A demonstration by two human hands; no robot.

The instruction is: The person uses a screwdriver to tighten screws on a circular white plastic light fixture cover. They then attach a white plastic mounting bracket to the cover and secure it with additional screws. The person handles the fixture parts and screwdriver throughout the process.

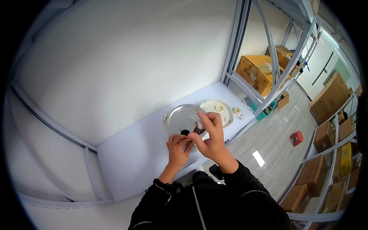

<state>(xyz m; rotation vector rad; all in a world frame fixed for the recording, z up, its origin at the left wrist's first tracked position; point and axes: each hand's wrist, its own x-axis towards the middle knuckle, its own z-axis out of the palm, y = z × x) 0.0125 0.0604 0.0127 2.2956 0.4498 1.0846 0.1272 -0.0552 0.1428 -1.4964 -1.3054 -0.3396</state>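
My right hand [211, 141] curves around a small, dark-labelled cylinder [199, 128], its thumb and forefinger on either side. Close beside it, my left hand [178, 148] has its fingers bent and drawn together at a black round piece [185, 132]; my own fingers hide part of that piece. Both hands are over the near part of a round silver metal pan [177, 114] with a pattern of small marks or holes in its base. Behind and right of the pan lies a cream-coloured round plate-like part [229, 111] with small fittings on it.
The white table [132, 153] runs along a pale wall. Two small round white parts, a ring [237, 110] and a disc [240, 117], lie near its right end. Metal frame posts, a yellow carton [257, 73], a teal bin [267, 111], a red container [296, 138] and box-filled shelves are to the right.
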